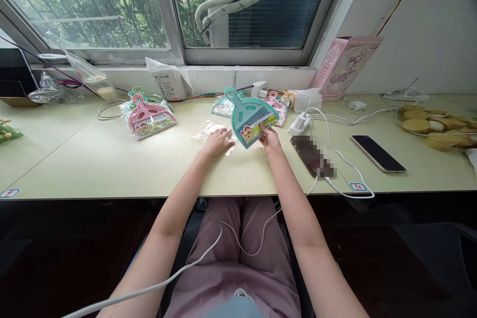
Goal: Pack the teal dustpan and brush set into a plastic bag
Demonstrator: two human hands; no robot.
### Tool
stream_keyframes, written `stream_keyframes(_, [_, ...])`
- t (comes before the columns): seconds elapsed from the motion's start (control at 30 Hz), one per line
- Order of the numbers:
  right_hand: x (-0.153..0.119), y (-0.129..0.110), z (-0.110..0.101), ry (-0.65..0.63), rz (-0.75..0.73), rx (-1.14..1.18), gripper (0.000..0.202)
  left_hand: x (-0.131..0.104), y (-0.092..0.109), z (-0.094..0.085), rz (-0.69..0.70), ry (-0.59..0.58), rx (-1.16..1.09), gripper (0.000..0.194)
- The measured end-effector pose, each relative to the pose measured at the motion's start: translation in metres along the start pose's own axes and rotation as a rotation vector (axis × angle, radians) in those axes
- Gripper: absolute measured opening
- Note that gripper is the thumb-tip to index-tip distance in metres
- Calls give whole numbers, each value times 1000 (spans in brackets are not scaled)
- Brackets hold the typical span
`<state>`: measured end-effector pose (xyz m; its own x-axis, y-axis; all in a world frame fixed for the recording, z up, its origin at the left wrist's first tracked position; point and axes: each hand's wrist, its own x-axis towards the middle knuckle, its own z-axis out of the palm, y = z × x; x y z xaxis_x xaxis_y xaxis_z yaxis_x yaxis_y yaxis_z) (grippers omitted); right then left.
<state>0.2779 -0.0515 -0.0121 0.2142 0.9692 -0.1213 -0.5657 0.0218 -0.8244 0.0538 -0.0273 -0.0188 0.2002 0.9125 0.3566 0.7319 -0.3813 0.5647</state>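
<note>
A mint-green dustpan with a small brush set in it (249, 112) is gripped at its lower right edge by my right hand (271, 140). A yellow-green printed label runs along its lower part, and its handle points up and to the left. My left hand (218, 142) lies on the table with fingers stretched out, on a crumpled clear plastic bag (207, 129). Behind the held set are another green set in clear wrapping (222, 106) and a partly hidden pink one (275, 104). To the left lies a pile of wrapped pink and green dustpan sets (151, 115).
Right of my hands lie a phone with a blurred screen (311, 155), a white charger (299, 123) with cables, and a second dark phone (377, 153). A pink box (348, 67) stands by the window. A white cable (164, 283) crosses my lap.
</note>
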Motion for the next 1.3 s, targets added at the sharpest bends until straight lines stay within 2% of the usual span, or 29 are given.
stream_keyframes(0.07, [1,0,-1,21,8,7,24,-1,3,4,132,-245,-60,39])
stream_keyframes(0.1, [1,0,-1,32,11,9,25,-1,2,2,175,-313,-83,32])
stream_keyframes(0.13, [1,-1,-1,40,15,9,25,-1,0,-2,200,-328,-99,26])
stream_keyframes(0.2, [1,-1,-1,47,26,2,26,0,-7,-14,201,-232,-105,20])
stream_keyframes(0.27, [1,-1,0,50,43,-19,25,1,-13,-25,149,-58,-86,17])
stream_keyframes(0.37, [0,1,-1,64,68,-71,27,1,-14,-29,48,133,-41,15])
stream_keyframes(0.43, [-1,3,-1,96,90,-104,27,-1,-8,-23,33,151,-16,18])
stream_keyframes(0.6, [2,4,-3,169,119,-90,19,-4,5,0,123,-20,76,61])
stream_keyframes(0.63, [2,4,-4,177,116,-77,18,-4,4,2,133,-33,97,65])
stream_keyframes(0.7, [3,3,-5,199,116,-60,18,-3,-2,1,131,-16,133,57])
stream_keyframes(0.8, [4,1,-6,201,135,-74,19,0,-13,-5,64,57,146,35])
stream_keyframes(1.0, [-2,0,-1,60,159,-199,17,5,-22,-15,-185,205,70,21])
stream_keyframes(1.1, [-7,0,5,18,179,-279,13,7,-24,-19,-270,322,18,13])
stream_keyframes(1.2, [-11,-1,10,8,182,-320,10,9,-27,-21,-312,460,13,9])
stream_keyframes(1.3, [-15,-1,13,9,179,-325,9,9,-28,-22,-270,556,16,22])
